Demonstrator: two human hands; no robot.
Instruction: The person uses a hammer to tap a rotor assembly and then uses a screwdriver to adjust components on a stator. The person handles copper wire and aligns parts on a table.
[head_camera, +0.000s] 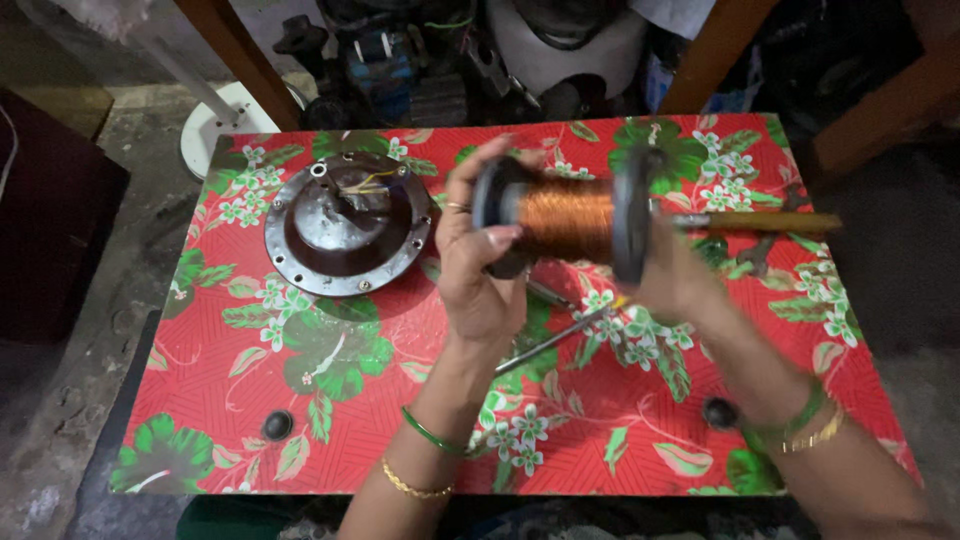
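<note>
Copper wire spool (566, 218), left hand (478, 262) grip pinching one flange, right hand (672, 280) clasping the other

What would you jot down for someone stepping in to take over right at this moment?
Left hand: grips the near flange of the copper wire spool, held up above the table.
Right hand: holds the spool's far flange; partly hidden behind it.
A wooden-handled tool sticks out past the spool. The round metal motor cover lies on the floral tablecloth, wires showing at its centre. A thin metal rod lies under the hands.
Done or left: cannot tell.
</note>
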